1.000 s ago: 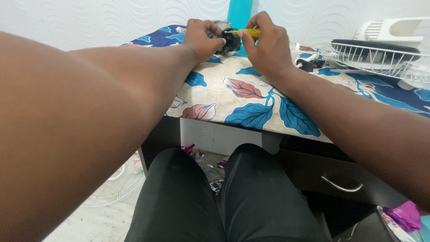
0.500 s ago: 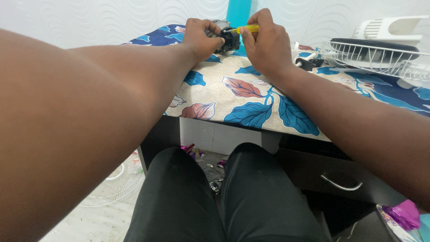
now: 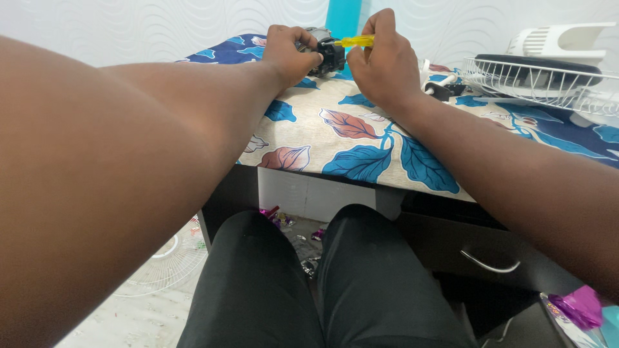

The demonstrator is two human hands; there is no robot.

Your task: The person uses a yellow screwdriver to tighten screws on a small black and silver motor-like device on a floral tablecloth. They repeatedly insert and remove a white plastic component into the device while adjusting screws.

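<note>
Fingers (image 3: pixel 303 40) of the left hand (image 3: pixel 290 55) curled tight around a small black part (image 3: pixel 329 57) held at the far edge of the leaf-patterned tablecloth (image 3: pixel 361 135). The right hand (image 3: pixel 380 61) pinched a yellow-handled screwdriver (image 3: pixel 356 41), lying level with its tip at the part. A white wire fan guard (image 3: pixel 548 80) lay well apart to the right.

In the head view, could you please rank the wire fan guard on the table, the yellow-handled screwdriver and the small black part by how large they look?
1. Wire fan guard, clearly largest.
2. Small black part and yellow-handled screwdriver: both partly hidden by the left hand and right hand, so unranked.
</note>
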